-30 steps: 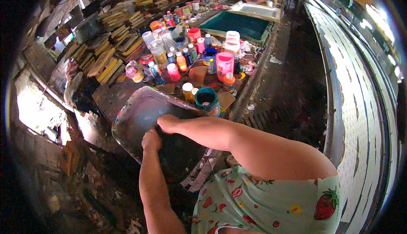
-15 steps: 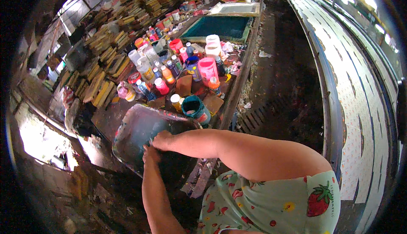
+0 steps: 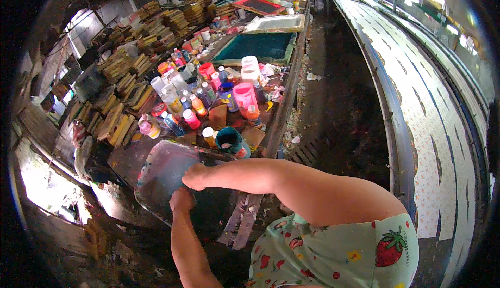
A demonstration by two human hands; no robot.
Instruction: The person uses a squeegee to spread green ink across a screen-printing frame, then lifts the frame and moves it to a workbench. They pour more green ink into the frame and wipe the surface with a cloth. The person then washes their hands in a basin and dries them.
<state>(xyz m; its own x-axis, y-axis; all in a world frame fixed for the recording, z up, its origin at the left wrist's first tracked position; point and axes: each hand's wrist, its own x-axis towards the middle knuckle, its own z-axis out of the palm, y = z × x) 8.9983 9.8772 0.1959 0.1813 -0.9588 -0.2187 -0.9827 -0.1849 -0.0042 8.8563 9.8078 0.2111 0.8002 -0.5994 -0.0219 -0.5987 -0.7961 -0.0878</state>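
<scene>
Both hands are over a wide stained tub (image 3: 151, 155) with cloudy grey water in it. My left hand (image 3: 182, 200) is low at the tub's near side, its fingers curled closed. Just above and beyond it, my right hand (image 3: 195, 176) reaches in from the right, also closed in a fist. The two are close together, with a small gap between them. Whatever they may grip is hidden by the fingers and the dark water. A dark-green paint pot (image 3: 229, 141) stands behind the tub, with a white-capped yellow bottle (image 3: 209, 136) beside it.
Paint bottles, a pink jug (image 3: 245, 96) and a blue container (image 3: 227, 95) crowd the table behind. Farther back lies a green printing screen (image 3: 255, 48). Stacked wooden frames (image 3: 117, 121) fill the left. A long table with patterned fabric (image 3: 432, 147) runs along the right.
My hands have moved slightly apart, the left one down and toward me. The view has shifted a little, so the background sits farther left.
</scene>
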